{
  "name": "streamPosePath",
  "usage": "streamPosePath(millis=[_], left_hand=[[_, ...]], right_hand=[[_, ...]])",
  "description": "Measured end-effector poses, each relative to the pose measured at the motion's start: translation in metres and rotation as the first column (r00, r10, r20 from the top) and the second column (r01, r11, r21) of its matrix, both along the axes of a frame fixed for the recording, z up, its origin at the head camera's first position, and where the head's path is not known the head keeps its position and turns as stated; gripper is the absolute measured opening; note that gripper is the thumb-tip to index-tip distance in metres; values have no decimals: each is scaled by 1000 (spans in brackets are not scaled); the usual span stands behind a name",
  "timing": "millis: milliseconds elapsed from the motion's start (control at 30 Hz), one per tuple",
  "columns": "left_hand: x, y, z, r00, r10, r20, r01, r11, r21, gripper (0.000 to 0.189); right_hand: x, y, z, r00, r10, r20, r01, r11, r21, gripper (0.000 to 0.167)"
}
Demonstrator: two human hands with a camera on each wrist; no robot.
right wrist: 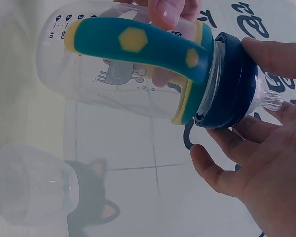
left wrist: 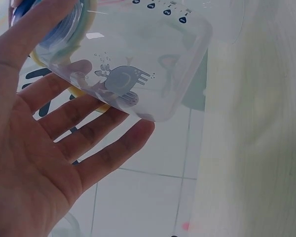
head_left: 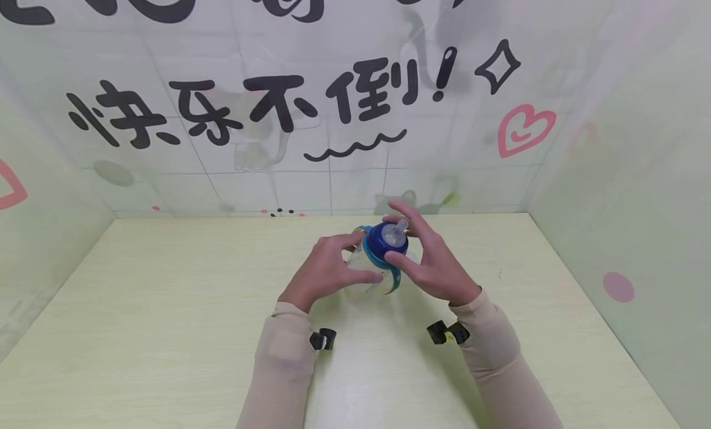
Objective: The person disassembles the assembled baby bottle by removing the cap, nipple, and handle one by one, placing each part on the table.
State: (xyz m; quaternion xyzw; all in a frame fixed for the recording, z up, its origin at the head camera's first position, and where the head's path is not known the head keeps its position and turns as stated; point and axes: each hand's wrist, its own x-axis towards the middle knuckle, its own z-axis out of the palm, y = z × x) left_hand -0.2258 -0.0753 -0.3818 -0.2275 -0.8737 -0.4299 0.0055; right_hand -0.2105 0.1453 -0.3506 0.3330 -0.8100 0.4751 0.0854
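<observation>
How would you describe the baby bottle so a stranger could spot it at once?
Find the pale table and look toward its far edge. There, between the left hand and right hand, is the baby bottle. Its navy collar and teal handle distinguish it from the plain translucent cup.

Two hands are showing mid-frame in the head view: one left hand [head_left: 322, 270], one right hand [head_left: 437, 266]. Two beige sleeves [head_left: 283, 367] are filling lower centre; two black wrist mounts [head_left: 328, 339] are showing beside them. One bottle [right wrist: 128, 96] is showing upper left in the right wrist view, with one blue collar [right wrist: 230, 84], one teat [right wrist: 266, 98]. One translucent cup [right wrist: 32, 185] is sitting lower left there. Upper head view: one exclamation mark [head_left: 445, 71], one wavy line [head_left: 355, 149], one whole pink heart [head_left: 528, 131] are showing.
</observation>
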Motion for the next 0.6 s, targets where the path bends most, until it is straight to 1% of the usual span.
streamPosePath(millis=[200,367,467,533,600], left_hand=[[0,0,0,1000,-2,4,2,1000,-4,81],[0,0,-1,1000,0,4,0,1000,-13,81],[0,-1,-1,1000,4,-6,-4,1000,-19,81],[-1,-1,-1,1000,12,-10,-12,1000,-26,81],[-1,0,0,1000,22,-12,-23,999,-35,81]], right_hand=[[0,1,0,1000,10,8,-10,1000,3,75],[0,0,0,1000,-1,14,1,1000,6,75],[2,-2,0,999,-50,11,50,999,6,78],[3,-5,0,994,-111,5,111,994,13,80],[3,-7,1,983,-183,-2,183,983,23,81]])
